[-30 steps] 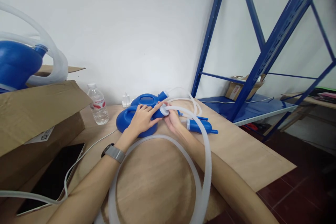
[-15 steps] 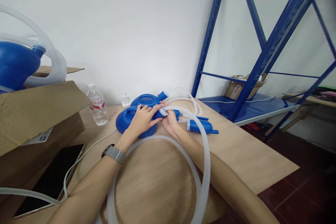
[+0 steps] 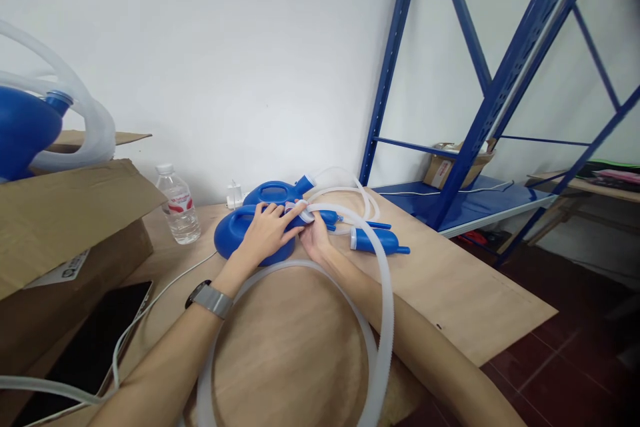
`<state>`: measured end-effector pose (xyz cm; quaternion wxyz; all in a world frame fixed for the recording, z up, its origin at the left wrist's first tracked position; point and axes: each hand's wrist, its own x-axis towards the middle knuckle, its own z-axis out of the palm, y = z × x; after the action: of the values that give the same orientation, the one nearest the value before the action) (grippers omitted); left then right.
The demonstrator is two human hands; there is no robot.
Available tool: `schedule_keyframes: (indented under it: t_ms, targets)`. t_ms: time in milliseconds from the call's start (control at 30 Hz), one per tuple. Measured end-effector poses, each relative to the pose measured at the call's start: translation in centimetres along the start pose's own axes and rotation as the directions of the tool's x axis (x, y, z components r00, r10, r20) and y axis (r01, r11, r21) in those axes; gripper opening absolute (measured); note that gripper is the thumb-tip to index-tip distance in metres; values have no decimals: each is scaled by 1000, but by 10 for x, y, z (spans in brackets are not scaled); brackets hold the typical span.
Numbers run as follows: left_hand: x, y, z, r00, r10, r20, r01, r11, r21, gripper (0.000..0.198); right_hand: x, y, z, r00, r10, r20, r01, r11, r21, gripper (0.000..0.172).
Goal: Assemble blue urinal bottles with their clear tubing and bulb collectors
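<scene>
soft light is washing the pale wall point(image 3: 225, 47) — the floor point(image 3: 565, 367) is lying dim, and wide-angle distortion is tilting the blue rack point(image 3: 520, 50).

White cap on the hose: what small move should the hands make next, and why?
Probably a gentle test twist of the white cap with the right hand, the left hand steadying the blue container. Both hands are at the container's mouth end, where the cap sits, and the hose arches out from it; how tightly the cap is seated can't be seen.
</scene>
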<state>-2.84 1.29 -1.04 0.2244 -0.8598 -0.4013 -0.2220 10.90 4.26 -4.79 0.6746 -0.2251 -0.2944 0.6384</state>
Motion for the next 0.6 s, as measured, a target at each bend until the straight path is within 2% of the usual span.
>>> schedule_keyframes:
  t_ms: [200,367,500,600]
  targets:
    - [1,-2,1,999,-33,10,34,992,-123,51,3,-5,-2,1000,-27,-1,27,999,-26,19]
    - [1,-4,2,999,-41,-5,40,990,-136,54,1,-11,-3,1000,-17,20,18,998,-68,14]
    - [3,-6,3,998,-55,-21,51,983,-176,61,-3,-23,-14,998,54,42,-48,990,-132,10]
    - [6,-6,4,997,-72,-21,67,979,-193,69,-5,-27,-22,993,102,52,-93,983,-158,15]
